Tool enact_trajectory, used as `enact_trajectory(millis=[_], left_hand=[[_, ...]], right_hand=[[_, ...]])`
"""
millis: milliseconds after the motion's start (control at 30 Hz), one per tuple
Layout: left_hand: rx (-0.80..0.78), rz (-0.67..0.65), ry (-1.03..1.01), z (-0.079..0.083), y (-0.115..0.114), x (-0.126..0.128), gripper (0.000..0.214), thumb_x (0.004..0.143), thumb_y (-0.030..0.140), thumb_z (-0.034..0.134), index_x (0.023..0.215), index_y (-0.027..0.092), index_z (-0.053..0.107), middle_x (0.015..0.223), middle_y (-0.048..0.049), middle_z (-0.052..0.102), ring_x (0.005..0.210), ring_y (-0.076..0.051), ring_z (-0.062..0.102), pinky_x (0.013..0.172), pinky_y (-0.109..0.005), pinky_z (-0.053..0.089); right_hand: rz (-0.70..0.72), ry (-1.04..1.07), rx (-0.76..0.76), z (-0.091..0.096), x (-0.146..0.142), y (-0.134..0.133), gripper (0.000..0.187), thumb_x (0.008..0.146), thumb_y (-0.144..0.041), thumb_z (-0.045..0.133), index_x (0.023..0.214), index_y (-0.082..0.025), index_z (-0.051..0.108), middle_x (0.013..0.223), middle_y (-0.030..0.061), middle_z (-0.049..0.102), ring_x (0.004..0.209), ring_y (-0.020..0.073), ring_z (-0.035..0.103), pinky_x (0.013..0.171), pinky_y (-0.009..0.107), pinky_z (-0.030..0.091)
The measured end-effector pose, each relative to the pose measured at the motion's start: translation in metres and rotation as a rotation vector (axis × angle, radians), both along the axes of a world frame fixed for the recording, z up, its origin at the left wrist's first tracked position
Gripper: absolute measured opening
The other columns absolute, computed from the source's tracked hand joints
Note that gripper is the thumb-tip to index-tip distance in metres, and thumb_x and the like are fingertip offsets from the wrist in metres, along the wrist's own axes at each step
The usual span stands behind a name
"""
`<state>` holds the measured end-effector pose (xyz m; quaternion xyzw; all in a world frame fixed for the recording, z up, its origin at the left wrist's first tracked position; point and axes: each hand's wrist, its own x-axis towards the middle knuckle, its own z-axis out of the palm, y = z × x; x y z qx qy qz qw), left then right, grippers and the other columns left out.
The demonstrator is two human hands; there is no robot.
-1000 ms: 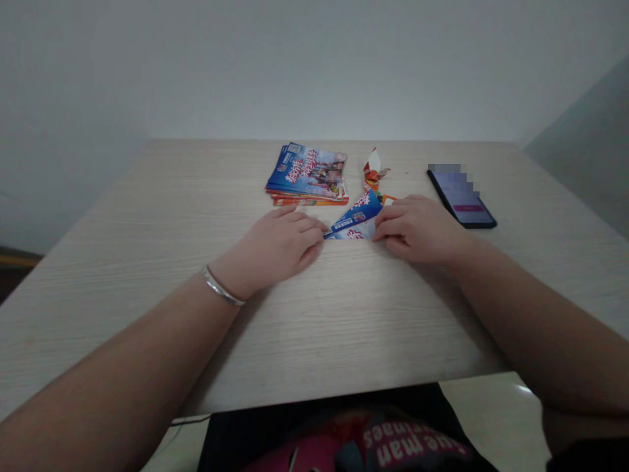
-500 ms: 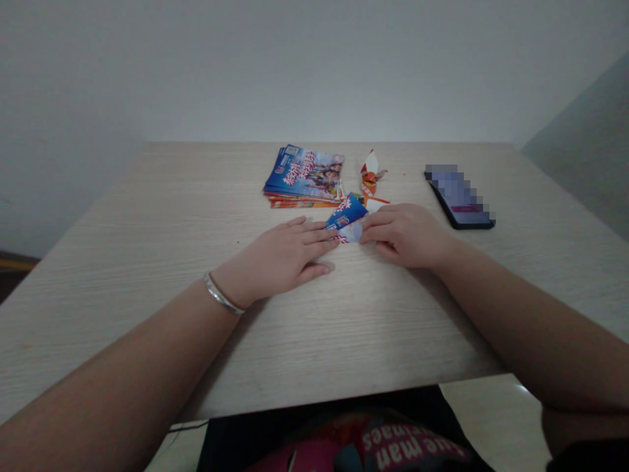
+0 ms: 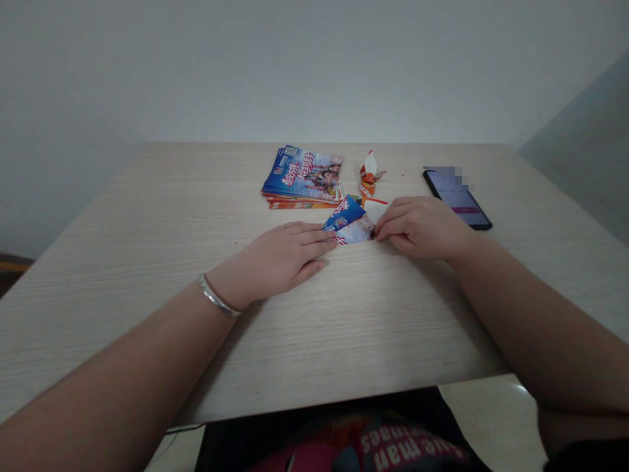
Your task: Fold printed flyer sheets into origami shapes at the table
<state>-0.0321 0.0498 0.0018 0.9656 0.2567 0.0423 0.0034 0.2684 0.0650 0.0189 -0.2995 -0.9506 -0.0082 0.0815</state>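
Observation:
A partly folded printed paper (image 3: pixel 350 224), blue and pale with a white flap at its right, lies on the table between my hands. My left hand (image 3: pixel 289 257) rests flat with its fingers stretched out, the fingertips pressing the paper's left corner. At the opposite end, my right hand (image 3: pixel 417 226) has its fingers drawn together at the paper's right edge; thumb and fingertips pinch there. Just behind the paper stands a folded orange-and-white paper figure (image 3: pixel 369 176).
A stack of printed leaflets (image 3: pixel 304 174) lies at the back, left of the paper figure. To the right, beyond my right hand, is a phone (image 3: pixel 458 198) with its screen lit. The pale wooden table (image 3: pixel 147 229) meets a wall at its far edge.
My right hand has slid to the right along the paper's lower edge, uncovering more of its printed side. My left hand stays on the left corner.

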Motion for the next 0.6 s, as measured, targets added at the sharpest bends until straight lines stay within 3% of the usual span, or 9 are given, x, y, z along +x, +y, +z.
enact_trajectory(millis=[267, 400, 500, 600], left_hand=[[0.0, 0.021, 0.003, 0.01, -0.003, 0.002, 0.041, 0.105, 0.033, 0.036, 0.134, 0.02, 0.062, 0.135, -0.0045, 0.066, 0.125, -0.021, 0.058, 0.112, -0.039, 0.04], [0.001, -0.015, -0.017, 0.013, -0.001, -0.002, 0.037, 0.105, 0.031, 0.038, 0.125, 0.022, 0.068, 0.125, -0.0038, 0.07, 0.116, -0.019, 0.062, 0.106, -0.036, 0.045], [-0.034, -0.063, -0.075, 0.011, 0.0, -0.002, 0.033, 0.104, 0.031, 0.042, 0.118, 0.024, 0.071, 0.12, -0.0033, 0.071, 0.112, -0.019, 0.063, 0.103, -0.036, 0.047], [-0.071, -0.06, -0.161, 0.006, -0.001, 0.001, 0.033, 0.102, 0.033, 0.045, 0.126, 0.022, 0.066, 0.126, -0.0071, 0.067, 0.113, -0.021, 0.062, 0.103, -0.037, 0.047]], right_hand=[[-0.062, -0.026, -0.048, 0.003, 0.01, 0.001, 0.03, 0.081, -0.015, 0.05, 0.086, -0.021, 0.079, 0.099, 0.0037, 0.079, 0.094, 0.0237, 0.069, 0.083, 0.037, 0.05], [-0.202, 0.056, 0.005, -0.005, 0.009, 0.001, 0.027, 0.082, -0.016, 0.05, 0.081, -0.021, 0.076, 0.095, 0.003, 0.078, 0.09, 0.0224, 0.069, 0.08, 0.036, 0.05], [-0.322, 0.17, 0.053, -0.013, -0.001, 0.001, 0.025, 0.087, -0.02, 0.051, 0.094, -0.02, 0.075, 0.099, 0.0064, 0.077, 0.097, 0.0243, 0.067, 0.087, 0.038, 0.049], [-0.351, 0.203, 0.023, -0.019, -0.019, -0.001, 0.034, 0.093, -0.039, 0.055, 0.112, -0.016, 0.072, 0.115, 0.0128, 0.073, 0.108, 0.0291, 0.063, 0.095, 0.044, 0.046]])
